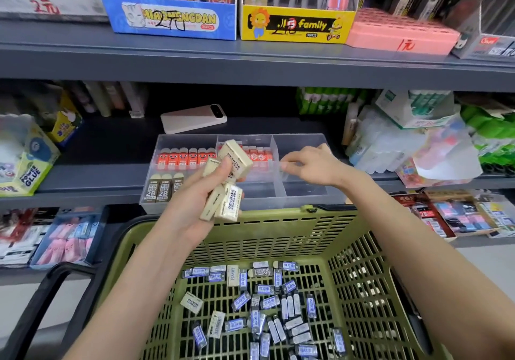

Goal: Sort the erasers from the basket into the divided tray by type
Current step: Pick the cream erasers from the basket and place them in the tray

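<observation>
The left hand (pixel 200 200) grips several cream erasers (pixel 234 158) printed "DRAWING" in front of the clear divided tray (pixel 301 142), whose front-left compartment holds "2B" erasers (pixel 157 189). Over the tray, the right hand (pixel 315 164) has its fingertips drawn together; whether they pinch anything cannot be told.

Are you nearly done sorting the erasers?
Not yet. Red erasers and 2B erasers already stand in the tray. The left hand holds cream erasers. Lots of blue erasers are left in the basket.
</observation>
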Available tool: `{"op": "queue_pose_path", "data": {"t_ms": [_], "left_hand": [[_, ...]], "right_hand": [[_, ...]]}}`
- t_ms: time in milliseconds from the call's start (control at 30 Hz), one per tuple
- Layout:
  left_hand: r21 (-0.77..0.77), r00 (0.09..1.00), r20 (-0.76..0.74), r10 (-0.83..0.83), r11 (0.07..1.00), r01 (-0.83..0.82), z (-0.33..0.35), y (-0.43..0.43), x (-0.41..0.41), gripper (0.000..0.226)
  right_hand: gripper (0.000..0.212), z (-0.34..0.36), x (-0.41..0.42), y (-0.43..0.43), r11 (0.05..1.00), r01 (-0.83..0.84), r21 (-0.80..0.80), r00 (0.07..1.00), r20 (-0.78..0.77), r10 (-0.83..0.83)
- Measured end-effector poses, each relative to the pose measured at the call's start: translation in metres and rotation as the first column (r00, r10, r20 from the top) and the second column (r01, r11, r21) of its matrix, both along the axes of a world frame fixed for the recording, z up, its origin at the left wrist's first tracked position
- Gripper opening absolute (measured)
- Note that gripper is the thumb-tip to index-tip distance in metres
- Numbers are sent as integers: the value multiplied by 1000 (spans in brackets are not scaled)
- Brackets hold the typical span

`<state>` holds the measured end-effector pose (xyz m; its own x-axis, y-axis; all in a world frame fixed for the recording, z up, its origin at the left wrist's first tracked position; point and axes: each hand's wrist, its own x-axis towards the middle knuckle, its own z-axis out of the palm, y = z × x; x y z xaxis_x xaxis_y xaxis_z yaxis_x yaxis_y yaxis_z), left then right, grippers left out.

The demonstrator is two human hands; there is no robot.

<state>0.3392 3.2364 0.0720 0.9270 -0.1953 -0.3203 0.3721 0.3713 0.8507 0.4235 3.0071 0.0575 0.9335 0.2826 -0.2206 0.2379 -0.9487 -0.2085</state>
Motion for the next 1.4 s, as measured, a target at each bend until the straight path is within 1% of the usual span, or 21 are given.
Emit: {"op": "queue_pose_path", "data": {"t_ms": [67, 100, 133, 167, 200, 233, 267, 300, 367, 433, 533, 567, 633, 667, 733, 800, 833, 933, 1000, 1133, 1400], "left_hand": [[32, 1000, -5, 1, 999, 0, 2, -2, 0, 50], [48, 1000, -6, 2, 999, -2, 3, -4, 0, 48], [61, 1000, -7, 4, 998, -4, 3, -4, 0, 45], [74, 1000, -7, 4, 997, -4, 4, -5, 0, 40], [88, 1000, -4, -1, 996, 1, 4, -6, 0, 34], [108, 1000, 2, -12, 994, 12, 5, -7, 0, 30], [137, 999, 13, -32, 990, 30, 6, -9, 0, 30], [172, 998, 30, -60, 984, 54, 7, -11, 1, 33], [232, 990, 71, -123, 967, 103, 10, -16, 1, 35], [276, 982, 96, -164, 952, 132, 14, -19, 1, 26], [315, 978, 96, -184, 938, 146, 18, -22, 1, 22], [309, 980, 86, -178, 940, 144, 19, -22, 2, 27], [293, 983, 79, -164, 947, 134, 21, -22, 2, 33], [291, 984, 82, -157, 948, 127, 21, -22, 2, 32], [298, 987, 70, -143, 948, 116, 23, -22, 2, 33], [293, 992, 30, -123, 950, 109, 25, -23, 2, 40], [282, 994, 7, -113, 954, 106, 26, -24, 2, 43], [266, 995, -37, -91, 959, 97, 27, -25, 0, 50], [272, 996, -55, -73, 958, 86, 27, -25, 0, 53], [287, 996, -68, -58, 955, 76, 25, -22, 0, 55], [262, 995, -79, -64, 961, 83, 23, -23, 1, 61]], "right_hand": [[42, 2, -3, 0, 998, -9, -64, 999, 44, 11], [41, 6, -7, 1, 999, 16, -46, 992, 124, -11], [37, 11, -14, 3, 998, 38, 54, 975, 216, -49], [32, 19, -23, 7, 969, 33, 243, 958, 267, -99], [25, 29, -33, 13, 881, 9, 472, 961, 238, -138], [22, 40, -43, 20, 743, 0, 669, 977, 158, -142], [18, 50, -53, 27, 630, 0, 776, 989, 92, -112], [14, 58, -61, 33, 595, -18, 804, 995, 73, -68], [9, 68, -70, 42, 645, -53, 762, 998, 70, 0], [14, 73, -72, 42, 697, -32, 717, 999, 12, 33], [7, 76, -68, 27, 680, 21, 733, 996, -78, 52], [5, 75, -64, 21, 648, 52, 760, 996, -83, 18], [8, 68, -49, 6, 570, 133, 811, 988, -61, -142], [8, 63, -39, -2, 571, 166, 804, 971, -32, -237], [9, 50, -19, -16, 682, 203, 702, 936, 66, -347], [15, 34, -1, -26, 839, 205, 505, 933, 157, -323], [18, 27, 5, -27, 889, 204, 409, 933, 194, -304], [21, 13, 15, -22, 929, 218, 300, 926, 236, -294], [19, 8, 18, -17, 938, 203, 281, 944, 199, -264], [12, 2, 21, -11, 907, 183, 378, 978, 21, -206], [30, 1, 19, -10, 897, 198, 394, 976, -168, -142]]}}
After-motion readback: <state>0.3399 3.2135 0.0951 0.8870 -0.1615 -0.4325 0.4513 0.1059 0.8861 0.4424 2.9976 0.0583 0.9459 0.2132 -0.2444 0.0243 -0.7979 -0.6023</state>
